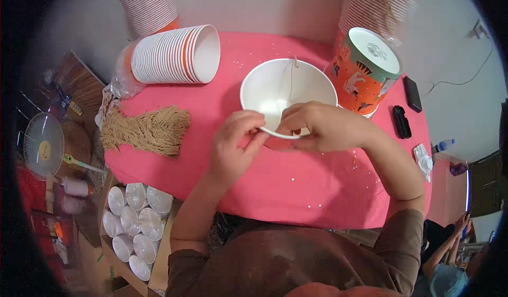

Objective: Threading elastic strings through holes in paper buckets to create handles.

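Note:
A white-lined paper bucket [288,77] stands mouth up in front of me. A thin tan cord [291,80] goes through its far rim and hangs down the inside wall. At the near rim, my left hand [236,141] pinches the edge between thumb and fingers. My right hand [323,126] grips the same rim just to the right, its fingers bent over into the bucket and the thumb outside. Whether it also holds the cord's end is hidden by the fingers. Left of the bucket lies a bundle of tan cords [145,130].
Nested paper buckets [164,56] lie on their side at the back left. A printed orange bucket [352,77] stands upside down at the right, beside a black case [401,121] and black box [413,94]. A carton of clear plastic cups [137,220] is below left.

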A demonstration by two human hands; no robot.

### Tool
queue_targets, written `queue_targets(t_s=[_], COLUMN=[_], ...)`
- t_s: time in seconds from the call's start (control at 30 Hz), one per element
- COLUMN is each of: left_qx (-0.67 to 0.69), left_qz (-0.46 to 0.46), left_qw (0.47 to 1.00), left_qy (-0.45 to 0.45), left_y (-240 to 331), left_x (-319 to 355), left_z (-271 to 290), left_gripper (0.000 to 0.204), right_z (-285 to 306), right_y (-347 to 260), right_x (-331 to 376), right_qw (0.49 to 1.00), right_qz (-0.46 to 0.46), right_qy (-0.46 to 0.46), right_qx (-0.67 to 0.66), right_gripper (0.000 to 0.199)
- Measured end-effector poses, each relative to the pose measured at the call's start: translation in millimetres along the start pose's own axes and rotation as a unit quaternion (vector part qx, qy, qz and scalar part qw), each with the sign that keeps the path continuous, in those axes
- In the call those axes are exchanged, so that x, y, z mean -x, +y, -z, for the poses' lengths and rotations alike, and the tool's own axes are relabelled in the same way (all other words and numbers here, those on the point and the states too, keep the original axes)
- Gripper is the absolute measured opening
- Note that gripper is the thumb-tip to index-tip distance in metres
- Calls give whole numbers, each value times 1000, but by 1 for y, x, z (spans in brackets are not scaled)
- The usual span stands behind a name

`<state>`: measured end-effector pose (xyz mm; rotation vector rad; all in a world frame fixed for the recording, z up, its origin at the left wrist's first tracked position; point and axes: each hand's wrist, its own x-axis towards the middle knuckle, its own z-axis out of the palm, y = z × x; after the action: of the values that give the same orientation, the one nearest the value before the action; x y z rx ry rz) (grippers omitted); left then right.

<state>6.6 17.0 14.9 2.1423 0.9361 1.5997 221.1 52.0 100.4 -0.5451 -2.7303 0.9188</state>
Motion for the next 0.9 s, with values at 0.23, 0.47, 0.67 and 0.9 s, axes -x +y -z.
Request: queue_targets(t_s=[0.23, 0.47, 0.67, 0.9], left_qx=[-118, -185, -138, -47], left_qz=[-97, -105, -40, 20], left_qw=[986, 975, 988, 997], left_qy=[60, 64, 48, 53], left_y=[1, -3, -1, -10], left_x=[2, 7, 12, 27], left_z=[-7, -15, -16, -12], left_gripper=[23, 21, 20, 17], right_z=[-2, -11, -9, 4], right_y=[2, 4, 0, 5], right_x=[-9, -15, -17, -19], right_qw=[990, 991, 991, 990], right_qz=[-122, -104, -105, -133], right_qy=[30, 74, 68, 41], right_qx=[-60, -42, -42, -11], right_gripper=[21, 17, 19, 33])
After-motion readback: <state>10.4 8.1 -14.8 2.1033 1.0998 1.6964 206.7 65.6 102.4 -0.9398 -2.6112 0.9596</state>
